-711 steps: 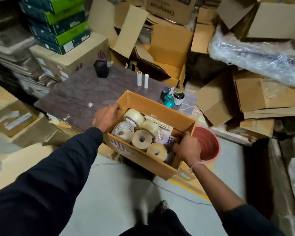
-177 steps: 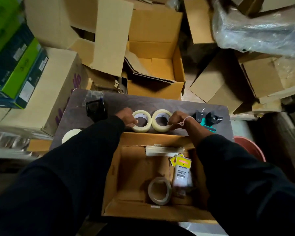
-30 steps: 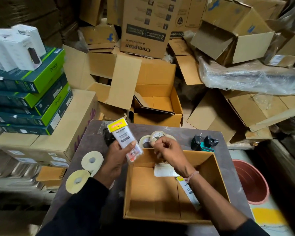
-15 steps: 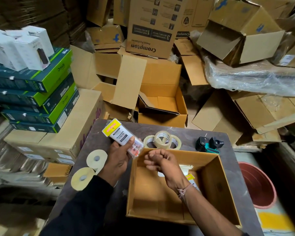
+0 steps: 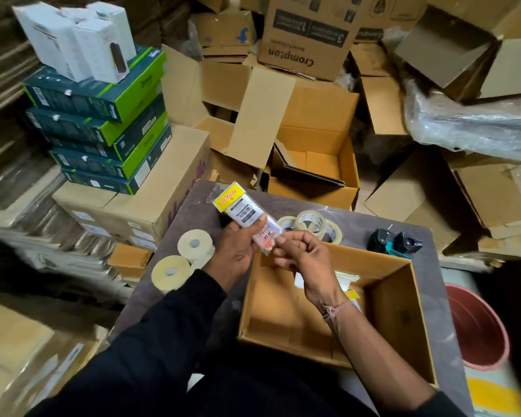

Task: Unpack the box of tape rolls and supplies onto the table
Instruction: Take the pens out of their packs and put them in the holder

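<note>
Hands are meeting just above the box's far-left corner, centre of the frame. Half a second back the right hand (image 5: pixel 301 254) was hanging curled and empty over the box (image 5: pixel 397 314); now it is coming up to the blister pack (image 5: pixel 247 219) and pinching its lower end between thumb and fingertips. The left hand (image 5: pixel 238 251) is keeping its grip, thumb pressed across the pack's face, fingers wrapped behind, yellow header card pointing to the upper left.

So this pack is out of the box but not yet on the table (image 5: pixel 433 266) — it is being held in the air by both hands, perhaps being looked over or passed across.

Meanwhile the unpacking is showing well: clear tape rolls (image 5: pixel 313 225) are sitting clustered beyond the box's far wall, and pale paper-tape rolls (image 5: pixel 181 257) are lying at left of centre near the table edge. A black and teal dispenser (image 5: pixel 393 243) is resting to the right of the clear rolls.

Inside the box, a white packet (image 5: pixel 346 276) and a second pack with a yellow tag (image 5: pixel 352 294) are peeking out past the right wrist. By my reading, those are what remains to be lifted out.
</note>
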